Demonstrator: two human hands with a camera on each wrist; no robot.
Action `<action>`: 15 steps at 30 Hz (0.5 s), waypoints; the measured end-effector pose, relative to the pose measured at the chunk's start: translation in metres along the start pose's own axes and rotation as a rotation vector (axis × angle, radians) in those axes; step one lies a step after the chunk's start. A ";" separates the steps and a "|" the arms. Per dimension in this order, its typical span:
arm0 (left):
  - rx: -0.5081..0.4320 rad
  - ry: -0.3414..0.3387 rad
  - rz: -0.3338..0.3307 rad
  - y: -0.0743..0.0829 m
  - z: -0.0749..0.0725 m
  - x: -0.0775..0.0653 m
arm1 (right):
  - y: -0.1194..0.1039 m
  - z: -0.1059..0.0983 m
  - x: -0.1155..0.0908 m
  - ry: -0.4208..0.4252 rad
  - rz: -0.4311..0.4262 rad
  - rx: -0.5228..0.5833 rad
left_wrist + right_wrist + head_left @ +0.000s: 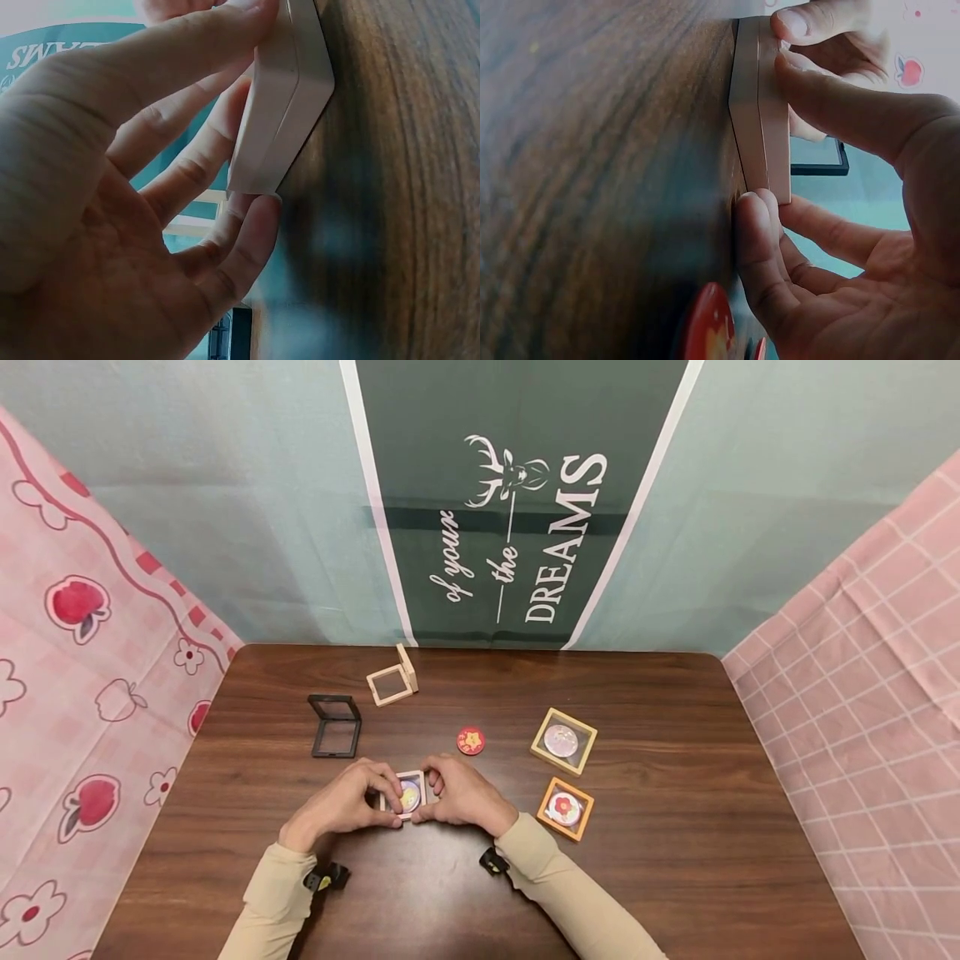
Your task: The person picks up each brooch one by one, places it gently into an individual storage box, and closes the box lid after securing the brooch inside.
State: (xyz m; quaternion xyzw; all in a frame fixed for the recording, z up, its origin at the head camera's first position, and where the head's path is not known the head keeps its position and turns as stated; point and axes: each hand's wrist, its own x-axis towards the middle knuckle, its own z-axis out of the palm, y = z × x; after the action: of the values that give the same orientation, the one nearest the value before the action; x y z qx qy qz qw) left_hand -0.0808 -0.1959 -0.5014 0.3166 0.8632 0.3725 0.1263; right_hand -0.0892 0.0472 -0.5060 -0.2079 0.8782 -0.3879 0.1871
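Note:
Both hands hold a pale pink square display frame (422, 787) low over the tabletop, its two halves closed along a thin side seam. Through its clear window shows a round disc (410, 797) with a yellow and purple design. My left hand (348, 799) grips the frame's left side, a finger lying over the window and the thumb at the near edge. On the opposite side, my right hand (462, 792) pinches the right edge between thumb and curled fingers. In the right wrist view, both hands' fingertips press along the frame's side wall (759, 112).
Beyond the hands lies a red disc (471, 741) with a gold flower. A black frame (336, 755) and a light wood frame (393, 699) stand unfolded at the back left. To the right lie a yellow frame (555, 762) and an orange frame (558, 828), each containing a disc.

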 end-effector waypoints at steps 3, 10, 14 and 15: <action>-0.001 -0.012 -0.007 0.001 -0.001 -0.001 | -0.001 0.000 -0.001 0.001 -0.019 -0.005; 0.005 -0.040 0.001 0.005 -0.003 -0.002 | -0.005 0.003 -0.004 -0.006 -0.015 -0.013; 0.019 -0.011 0.030 0.004 -0.005 -0.001 | -0.003 0.003 -0.005 -0.020 -0.034 -0.018; 0.023 0.002 0.033 0.004 -0.006 -0.001 | -0.002 0.002 -0.005 -0.026 -0.039 -0.016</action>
State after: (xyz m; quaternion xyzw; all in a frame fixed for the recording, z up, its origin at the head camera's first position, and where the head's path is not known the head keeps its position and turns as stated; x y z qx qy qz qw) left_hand -0.0809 -0.1980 -0.4943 0.3317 0.8623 0.3647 0.1157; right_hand -0.0836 0.0474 -0.5047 -0.2314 0.8745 -0.3819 0.1893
